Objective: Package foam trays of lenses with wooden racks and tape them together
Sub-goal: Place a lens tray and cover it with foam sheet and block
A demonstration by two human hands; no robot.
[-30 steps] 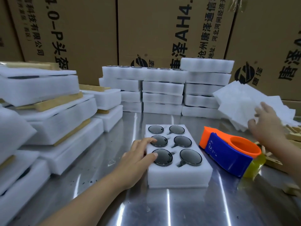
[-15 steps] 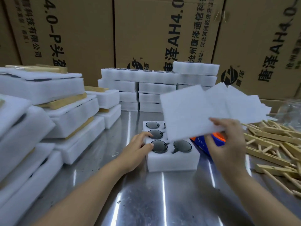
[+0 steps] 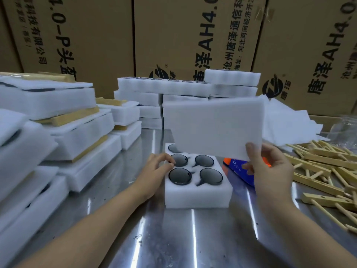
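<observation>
A white foam tray [image 3: 199,198] with several dark round lenses [image 3: 180,176] in its pockets lies on the steel table in front of me. My left hand [image 3: 155,170] rests at the tray's left edge, fingers curled loosely by a lens, holding nothing. My right hand [image 3: 268,169] pinches the lower corner of a thin white foam sheet [image 3: 214,124], held upright above the far half of the tray. The sheet hides the tray's back pockets. An orange and blue tape dispenser [image 3: 237,169] lies just right of the tray, partly behind my right hand.
Wooden racks [image 3: 324,167] lie in a loose pile at the right. Taped foam packs with wood strips [image 3: 63,124] are stacked at the left. More foam trays [image 3: 173,93] stand stacked at the back, loose foam sheets [image 3: 286,124] back right, cardboard boxes [image 3: 173,35] behind.
My right hand took one foam sheet from the pile at the right and brought it left over the tray. My left hand stayed at the tray's left edge, fingers curling slightly.
</observation>
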